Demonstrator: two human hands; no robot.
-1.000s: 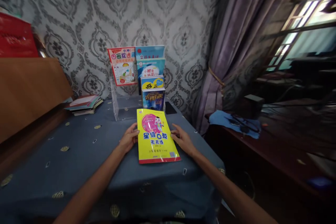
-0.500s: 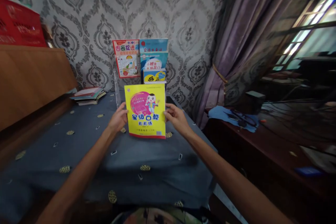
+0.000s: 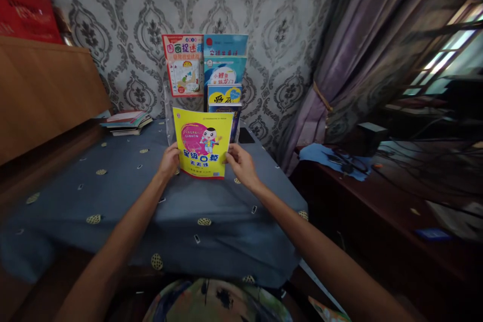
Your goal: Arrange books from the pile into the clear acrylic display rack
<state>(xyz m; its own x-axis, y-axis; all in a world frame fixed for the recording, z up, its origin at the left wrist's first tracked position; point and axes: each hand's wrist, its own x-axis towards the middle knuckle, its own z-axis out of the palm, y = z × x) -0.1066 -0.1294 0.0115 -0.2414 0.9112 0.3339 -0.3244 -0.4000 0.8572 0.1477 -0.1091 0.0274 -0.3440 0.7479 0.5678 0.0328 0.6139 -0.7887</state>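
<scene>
A yellow workbook (image 3: 204, 146) with a pink circle and a cartoon child on its cover is held up between my hands, tilted a little. My left hand (image 3: 169, 160) grips its left edge, and my right hand (image 3: 241, 162) pinches the right edge. Right behind it, books stand in tiers in a clear rack (image 3: 169, 115): a red-bordered picture book (image 3: 184, 68) at upper left, a blue book (image 3: 228, 45) and a teal book (image 3: 225, 69) at upper right, then a yellow-and-blue book (image 3: 225, 94) and a dark blue book (image 3: 236, 121), partly hidden by the workbook.
The table wears a grey-blue patterned cloth (image 3: 124, 186). A stack of books (image 3: 128, 123) lies at its back left, beside a wooden panel (image 3: 45, 90) with a red box (image 3: 28, 7) above. On the right, a dark red table (image 3: 385, 196) holds a blue cloth (image 3: 320, 157) and cables.
The workbook has shifted left and tilted, with both hands still on it. The dark blue book behind it now shows. The camera view has dipped slightly, too.
</scene>
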